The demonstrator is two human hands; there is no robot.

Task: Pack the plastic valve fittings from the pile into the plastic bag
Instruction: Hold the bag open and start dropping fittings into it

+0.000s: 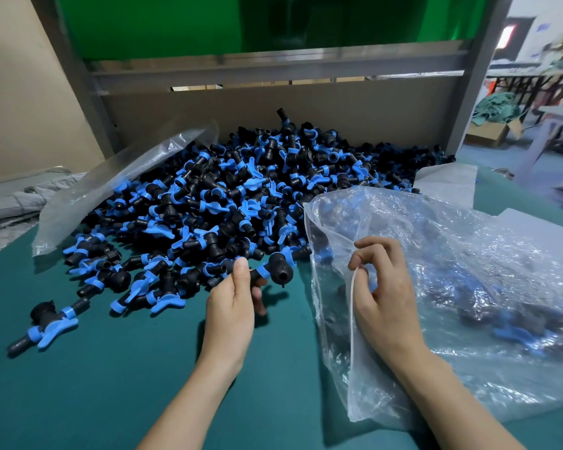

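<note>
L hand [231, 306] pinches black-and-blue plastic valve fitting [272, 269] at pile edge; R hand [382, 297] fingers curled on clear plastic bag [468, 271] rim, holding it open. Next: drop fitting in.

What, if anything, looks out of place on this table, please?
One valve fitting lies alone on the green table, apart from the pile. An empty bag is draped over the pile's left edge. Nothing looks broken.

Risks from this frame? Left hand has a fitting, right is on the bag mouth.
1. The left hand pinches the valve fitting by one end only; it may slip out onto the table.
2. The right hand holds the plastic bag only by its rim; the mouth may sag shut.
</note>
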